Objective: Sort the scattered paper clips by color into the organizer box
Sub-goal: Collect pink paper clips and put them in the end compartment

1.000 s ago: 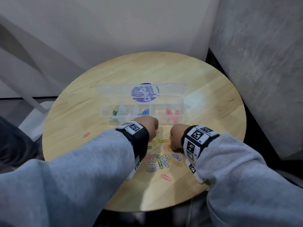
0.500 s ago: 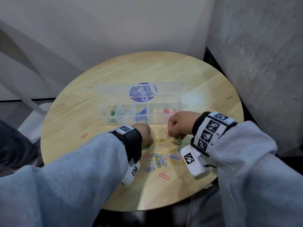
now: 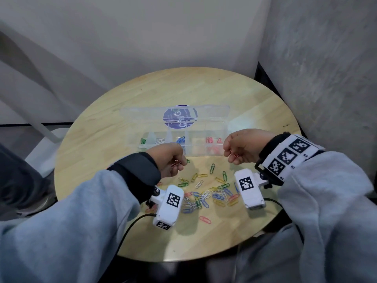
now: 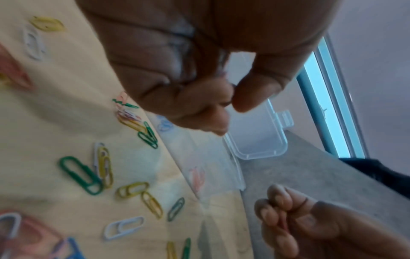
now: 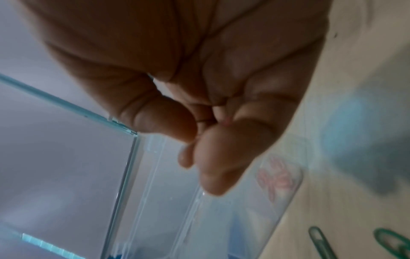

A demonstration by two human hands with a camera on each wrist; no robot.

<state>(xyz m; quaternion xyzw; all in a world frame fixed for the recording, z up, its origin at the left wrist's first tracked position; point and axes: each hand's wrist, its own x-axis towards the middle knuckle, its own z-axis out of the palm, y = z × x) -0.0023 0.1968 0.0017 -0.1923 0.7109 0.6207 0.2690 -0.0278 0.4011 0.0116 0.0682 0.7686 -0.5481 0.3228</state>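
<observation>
The clear organizer box [image 3: 195, 149] lies open at the table's middle, with green, white, blue [image 3: 180, 139] and red clips [image 3: 212, 140] in separate compartments. Mixed scattered clips [image 3: 206, 193] lie in front of it. My left hand [image 3: 179, 163] hovers just before the box's left half and pinches a red clip [image 3: 175, 164]. My right hand [image 3: 229, 154] is raised by the box's right front corner, thumb and fingers pinching another red clip [image 3: 234, 155]. The right wrist view has the right hand's pinch [image 5: 199, 135] above the box [image 5: 221, 201], near its red compartment [image 5: 275, 177].
The round wooden table [image 3: 255, 111] stands in a corner, with walls behind and to the right. One red clip [image 3: 205, 219] lies alone toward the near edge. The box's lid [image 3: 142, 115] lies flat behind it. Wrist cameras hang under both forearms.
Both hands have come up off the clip pile. The right hand rose and moved toward the box's right end with a red clip. The left hand turned palm-side in, holding its clip.
</observation>
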